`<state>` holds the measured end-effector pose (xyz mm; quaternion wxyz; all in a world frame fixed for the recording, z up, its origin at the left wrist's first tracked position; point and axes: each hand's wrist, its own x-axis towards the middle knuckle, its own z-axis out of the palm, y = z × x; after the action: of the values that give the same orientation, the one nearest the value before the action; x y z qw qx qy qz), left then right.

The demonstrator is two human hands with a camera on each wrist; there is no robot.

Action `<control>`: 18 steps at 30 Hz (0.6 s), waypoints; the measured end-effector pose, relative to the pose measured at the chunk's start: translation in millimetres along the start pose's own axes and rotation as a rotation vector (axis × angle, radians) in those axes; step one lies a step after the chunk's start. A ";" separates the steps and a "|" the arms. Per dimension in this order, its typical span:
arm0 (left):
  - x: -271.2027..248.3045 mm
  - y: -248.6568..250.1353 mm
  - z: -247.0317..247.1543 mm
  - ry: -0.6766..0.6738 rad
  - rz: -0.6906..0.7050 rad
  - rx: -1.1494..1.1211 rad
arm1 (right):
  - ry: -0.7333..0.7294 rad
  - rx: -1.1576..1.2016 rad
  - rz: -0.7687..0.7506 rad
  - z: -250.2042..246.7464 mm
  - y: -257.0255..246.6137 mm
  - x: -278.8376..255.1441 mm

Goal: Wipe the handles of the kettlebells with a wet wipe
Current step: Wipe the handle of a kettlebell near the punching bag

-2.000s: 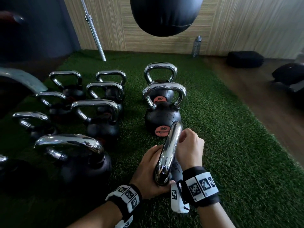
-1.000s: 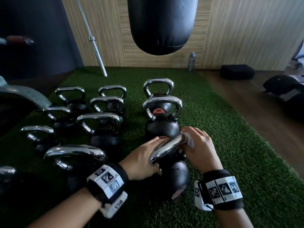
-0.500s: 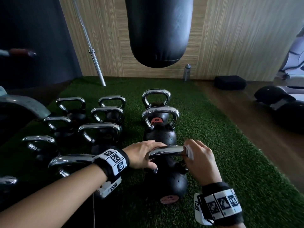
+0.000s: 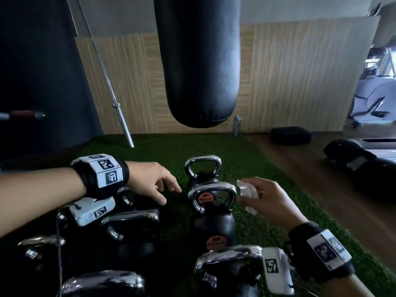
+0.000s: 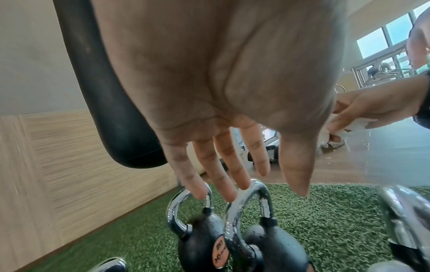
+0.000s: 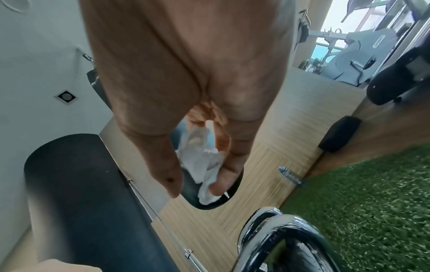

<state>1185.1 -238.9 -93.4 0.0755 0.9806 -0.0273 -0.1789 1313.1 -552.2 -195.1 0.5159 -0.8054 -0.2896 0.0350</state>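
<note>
Crumpled white wet wipe [image 4: 248, 192] is pinched in the right hand [image 4: 269, 202], thumb and fingers curled round it, held in the air just right of the middle kettlebell's handle [image 4: 212, 188], not clearly touching it. That handle is a smooth chrome loop, shiny, with droplets on it; the ball under it is black, pebbly, with a round orange label. A second kettlebell [image 4: 202, 170] of the same kind stands right behind it, and a nearer chrome handle [image 4: 230, 256] sits at the bottom edge. Left hand [image 4: 150, 182] is spread, fingers straight and apart, holding nothing, hovering palm down left of the middle handle; in the left wrist view its fingertips [image 5: 229, 195] overlap the chrome loops, contact not clear. More kettlebells [image 4: 130, 220] are clustered at left, dark and partly hidden. All stand on green fake-grass turf [image 4: 252, 224]. A black cylindrical punching bag [image 4: 197, 61] hangs ahead, a steel barbell [image 4: 116, 105] leans on the wood-grain wall, and a clear bottle [image 4: 236, 125] stands at its base.
</note>
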 end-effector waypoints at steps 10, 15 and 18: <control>61.7 -64.3 -31.6 -0.114 0.043 0.013 | -0.248 -0.004 0.030 22.8 -10.5 89.5; 95.6 -86.6 -19.7 -0.060 0.003 -0.011 | -0.286 -0.156 0.047 36.4 -1.6 110.6; 116.6 -91.1 31.1 0.054 -0.133 -0.211 | -0.230 -0.260 0.012 47.7 -2.3 120.4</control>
<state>1285.4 -162.6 -176.9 0.1670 0.9712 0.0590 -0.1591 1395.1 -452.4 -186.1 0.3707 -0.8577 -0.3441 0.0924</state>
